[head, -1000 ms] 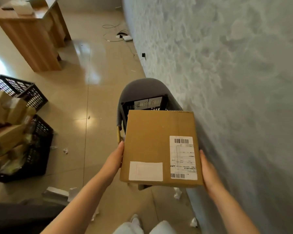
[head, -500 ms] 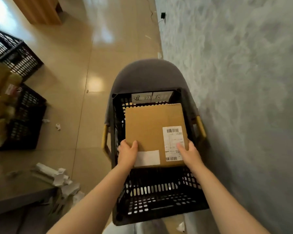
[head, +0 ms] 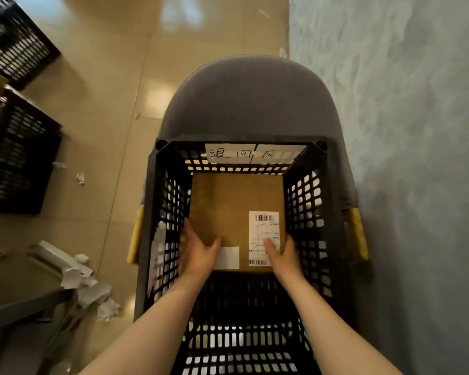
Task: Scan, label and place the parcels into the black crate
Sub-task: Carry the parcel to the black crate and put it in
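A brown cardboard parcel (head: 228, 209) with a white barcode label and a blank white sticker lies low inside the black crate (head: 313, 212), against its far wall. The crate stands on a grey chair and carries a handwritten paper tag on its far rim. My left hand (head: 198, 253) grips the parcel's near left corner, thumb on top. My right hand (head: 280, 254) grips the near right corner, thumb lying over the barcode label. Both forearms reach down into the crate.
The grey chair (head: 244, 104) stands against a textured grey wall (head: 404, 131) on the right. Two more black crates (head: 16, 147) sit on the tiled floor at the left. Torn white paper scraps (head: 84, 282) lie by a grey table edge at lower left.
The parcel has gone from being held above the chair down into the crate, to near its floor. My view has tilted downward and closer.
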`<state>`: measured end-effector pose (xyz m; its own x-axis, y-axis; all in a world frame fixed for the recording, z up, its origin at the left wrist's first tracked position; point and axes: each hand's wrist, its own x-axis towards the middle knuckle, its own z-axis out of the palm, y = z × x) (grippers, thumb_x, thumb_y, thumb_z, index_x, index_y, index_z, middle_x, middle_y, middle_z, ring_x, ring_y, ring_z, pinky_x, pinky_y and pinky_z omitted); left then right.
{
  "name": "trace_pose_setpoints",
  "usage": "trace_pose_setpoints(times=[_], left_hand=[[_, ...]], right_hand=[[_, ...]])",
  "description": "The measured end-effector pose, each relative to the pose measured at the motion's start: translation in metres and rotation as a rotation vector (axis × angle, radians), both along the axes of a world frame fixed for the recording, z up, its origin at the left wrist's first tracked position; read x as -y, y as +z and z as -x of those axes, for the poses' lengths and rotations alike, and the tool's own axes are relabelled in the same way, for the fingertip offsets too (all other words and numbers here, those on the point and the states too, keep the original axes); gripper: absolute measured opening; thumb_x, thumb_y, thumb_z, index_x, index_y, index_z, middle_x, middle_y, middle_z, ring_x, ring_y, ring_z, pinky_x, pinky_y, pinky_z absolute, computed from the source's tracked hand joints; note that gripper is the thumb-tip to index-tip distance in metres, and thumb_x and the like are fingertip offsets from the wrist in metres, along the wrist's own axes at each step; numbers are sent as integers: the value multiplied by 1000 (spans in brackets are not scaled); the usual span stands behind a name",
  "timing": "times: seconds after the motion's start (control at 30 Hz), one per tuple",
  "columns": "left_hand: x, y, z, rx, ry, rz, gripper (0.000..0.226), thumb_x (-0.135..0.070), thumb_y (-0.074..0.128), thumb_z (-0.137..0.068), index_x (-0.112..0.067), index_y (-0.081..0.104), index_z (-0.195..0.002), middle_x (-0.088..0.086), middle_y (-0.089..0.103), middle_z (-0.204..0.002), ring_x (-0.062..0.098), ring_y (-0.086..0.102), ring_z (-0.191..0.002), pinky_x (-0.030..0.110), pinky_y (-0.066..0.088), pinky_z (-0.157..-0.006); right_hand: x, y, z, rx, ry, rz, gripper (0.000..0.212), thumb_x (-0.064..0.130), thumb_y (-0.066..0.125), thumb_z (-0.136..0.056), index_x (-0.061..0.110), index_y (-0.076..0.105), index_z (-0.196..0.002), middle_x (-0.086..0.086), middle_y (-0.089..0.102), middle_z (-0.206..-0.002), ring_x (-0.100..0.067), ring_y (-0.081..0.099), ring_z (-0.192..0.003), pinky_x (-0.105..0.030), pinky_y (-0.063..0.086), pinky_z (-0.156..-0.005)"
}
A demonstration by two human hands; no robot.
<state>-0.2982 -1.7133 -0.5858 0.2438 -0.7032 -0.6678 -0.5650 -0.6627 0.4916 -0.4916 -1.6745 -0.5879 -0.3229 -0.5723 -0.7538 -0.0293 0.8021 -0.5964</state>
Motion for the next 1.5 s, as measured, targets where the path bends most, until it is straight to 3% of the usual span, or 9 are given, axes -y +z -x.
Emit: trace_pose_setpoints(times=[0.17,0.33,0.47,0.57,0.67,0.8,0.93,1.17,1.5], left_hand=[[-2,-25,3,45,-43,3,107,-53,65,-86,-29,-13,-155,9,13,-163,35,25,-146,55,30,-115],[-5,-32,3,64,-76,61,106,-55,65,-85,-29,-10,-155,8,16,-162,34,27,-145,54,33,-114],[-3,-17,4,131,-124,31,102,-56,61,-87,-26,-8,-156,8,14,-163,33,23,-147,53,32,-115],[-6,12,3,140,-278,110,88,-46,56,-94,-21,0,-157,10,12,-163,29,16,-149,47,28,-118],[-14,50,-4,149,-557,145,77,-38,50,-98,-18,6,-158,4,10,-165,23,5,-152,41,15,-121],[-22,111,-11,134,-818,223,65,-33,48,-99,-20,20,-156,2,23,-162,21,14,-151,37,13,-124],[-36,179,-13,56,-1063,401,54,-27,50,-98,-25,35,-150,-2,39,-155,16,30,-145,33,23,-120],[-94,282,-9,0,-1393,687,48,-30,50,-97,-28,42,-145,-4,45,-150,18,34,-143,37,28,-120],[-287,355,7,-228,-1824,894,40,-30,48,-98,-27,52,-138,-6,53,-139,19,43,-134,33,38,-110]], right_hand=[[1,-22,5,29,10,37,50,31,61,-93,23,41,-138,5,60,-123,-12,61,-108,-20,52,-80],[3,-26,6,-10,32,21,46,33,62,-93,28,43,-134,5,62,-124,-12,62,-109,-30,53,-88],[7,-11,2,-202,176,-29,67,44,56,-92,24,26,-148,0,47,-144,-20,52,-127,-43,49,-101],[4,27,-7,-328,273,-61,72,38,52,-95,22,13,-153,-4,26,-158,-25,36,-140,-47,41,-110],[-11,81,-15,-417,349,-86,71,31,52,-96,17,14,-155,-5,12,-162,-24,18,-148,-41,25,-118],[-48,150,-17,-465,344,-44,64,24,49,-98,17,20,-154,-1,15,-162,-20,19,-148,-37,25,-118],[-106,223,-14,-519,241,42,58,22,48,-98,16,26,-151,-2,27,-158,-19,30,-143,-33,30,-114],[-258,326,-43,-843,123,33,62,29,50,-97,7,28,-150,-9,32,-154,-24,31,-141,-34,27,-116],[-512,395,-128,-943,-267,-95,60,39,45,-100,14,27,-151,-4,35,-152,-21,36,-139,-31,31,-112]])
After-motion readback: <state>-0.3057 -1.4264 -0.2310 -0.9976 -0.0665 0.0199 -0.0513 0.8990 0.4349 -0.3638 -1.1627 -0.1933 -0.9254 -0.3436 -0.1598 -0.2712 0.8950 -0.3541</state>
